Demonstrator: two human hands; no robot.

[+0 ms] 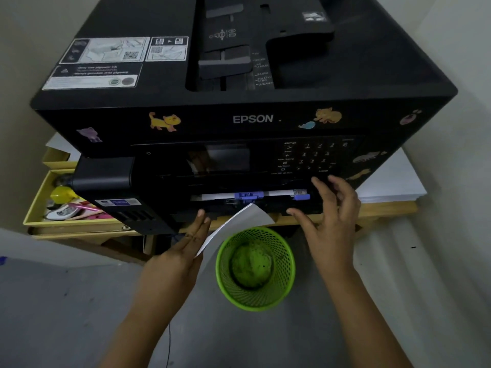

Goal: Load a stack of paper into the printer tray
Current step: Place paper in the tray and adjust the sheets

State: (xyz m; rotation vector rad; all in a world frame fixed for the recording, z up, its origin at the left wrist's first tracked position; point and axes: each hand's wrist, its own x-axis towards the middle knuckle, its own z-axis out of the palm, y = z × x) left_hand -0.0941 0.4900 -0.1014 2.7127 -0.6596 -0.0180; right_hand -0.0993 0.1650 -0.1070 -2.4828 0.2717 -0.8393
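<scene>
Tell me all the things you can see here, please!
Printer: one, black, with cat stickers, on the wooden table.
Paper: one white sheet or thin stack, curled, at the printer's lower front opening.
Paper guides: two, blue, inside the opening.
Bin: one, green mesh, on the floor below the printer.
Paper pile: one, white, right of the printer.
Yellow tray: one, left of the printer, full of small items.
Wooden table: one, light brown.
Left hand: flat against the paper.
Right hand: open, at the printer's front.
</scene>
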